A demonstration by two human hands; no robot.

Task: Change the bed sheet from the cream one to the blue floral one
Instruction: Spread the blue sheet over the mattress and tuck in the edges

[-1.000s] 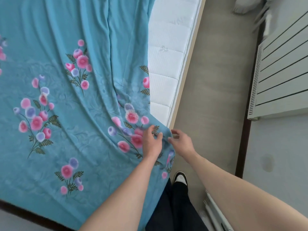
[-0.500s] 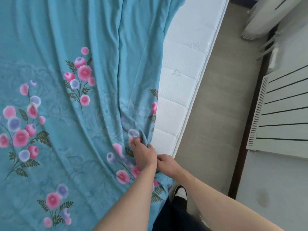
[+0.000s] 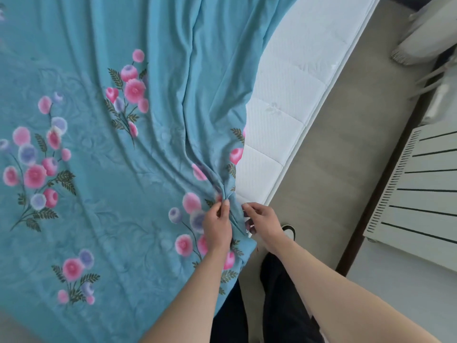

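Spreading the blue floral sheet (image 3: 103,169) over the bed appeared to be the step in hand; it lay across most of the white mattress (image 3: 291,100), whose right strip stayed bare; the left hand (image 3: 217,226) pinched a gathered fold near the sheet's edge, and the right hand (image 3: 262,224), fingers curled, gripped the hem beside it; the next move likely called for drawing that edge rightward over the bare strip.

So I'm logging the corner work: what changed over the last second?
Both hands went on gathering the blue floral sheet at its corner: left hand bunched it tighter, right hand kept pinching the edge. The white mattress strip stays uncovered.
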